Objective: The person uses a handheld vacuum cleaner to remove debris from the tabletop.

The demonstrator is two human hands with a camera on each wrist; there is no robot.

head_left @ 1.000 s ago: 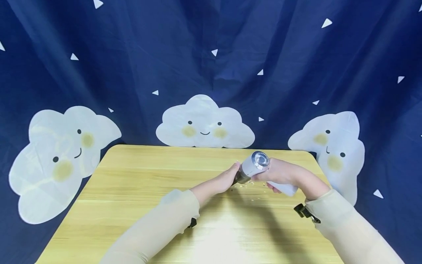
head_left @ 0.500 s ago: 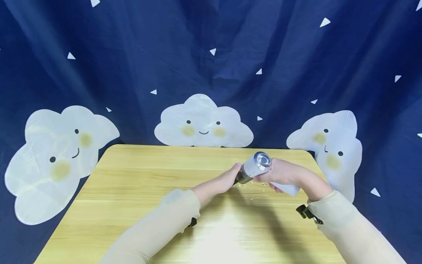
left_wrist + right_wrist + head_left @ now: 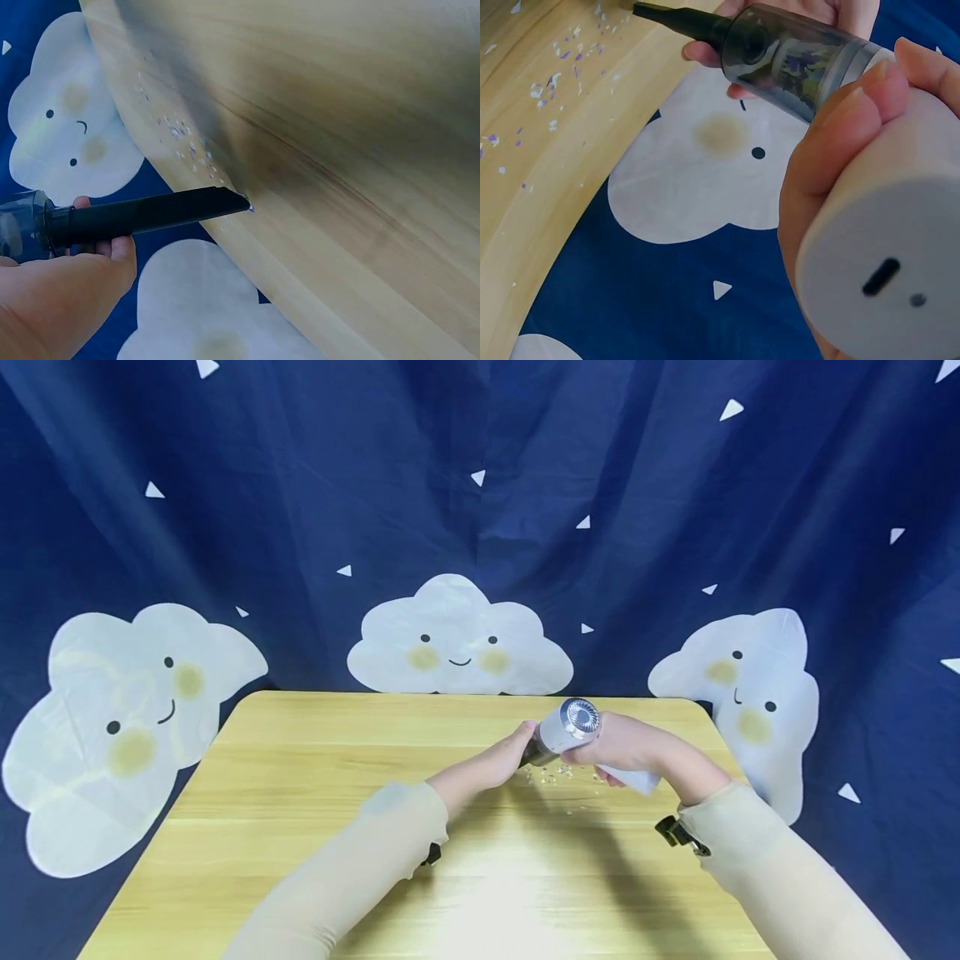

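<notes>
A white handheld vacuum cleaner with a silver vented end slants over the far right part of the table. My right hand grips its white handle. My left hand holds the front, fingers around the base of the black crevice nozzle beside the clear dust cup. Bits of scrap show inside the cup in the right wrist view. The nozzle's slanted tip is right at the tabletop, with one small scrap at its end. Small white and purple paper scraps lie scattered close by.
The wooden table has rounded far corners. Behind it hangs a dark blue curtain printed with white clouds and triangles. Each sleeve has a black wrist strap, such as the right strap.
Both hands have shifted slightly left with the vacuum cleaner over the last half second. More scraps show beneath it now. The whole head view has drifted a little.
</notes>
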